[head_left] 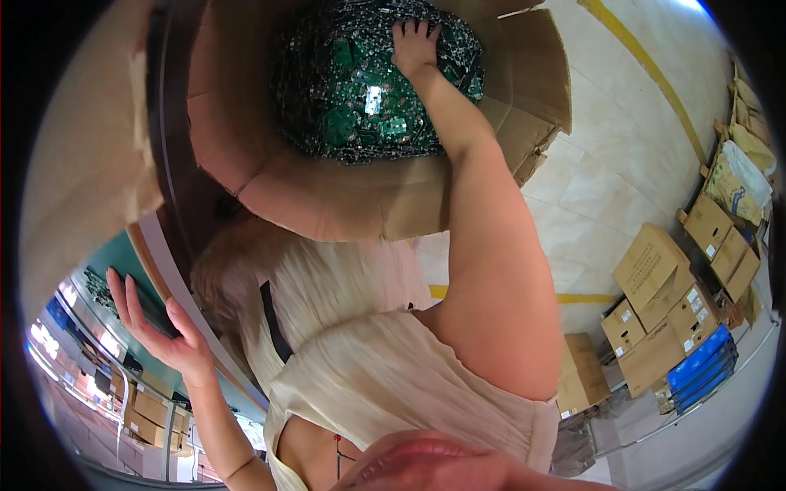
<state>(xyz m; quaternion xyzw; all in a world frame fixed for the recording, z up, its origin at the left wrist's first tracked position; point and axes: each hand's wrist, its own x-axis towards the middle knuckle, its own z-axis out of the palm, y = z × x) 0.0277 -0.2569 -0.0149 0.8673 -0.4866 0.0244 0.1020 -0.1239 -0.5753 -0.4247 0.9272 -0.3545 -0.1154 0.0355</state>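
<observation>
A big cardboard box (327,196) with rounded walls stands open in front of me. Inside lies a heap of green circuit boards (352,61), their edges and small metal parts glinting. Reaching down into the box, my right hand (416,51) rests on the far right part of the heap with its fingers spread. I see no board gripped in it. On the left, my left hand (168,331) is raised beside the edge of a green-topped workbench (147,274), fingers apart, holding nothing. A few dark green boards (100,290) lie on the bench beyond that hand.
Brown cardboard (90,147) rises at the upper left. Stacked cartons (655,270), blue crates (700,372) and sacks (737,184) stand along the right side. Yellow lines (647,57) cross the pale tiled floor (610,176). More cartons (147,413) are at the lower left.
</observation>
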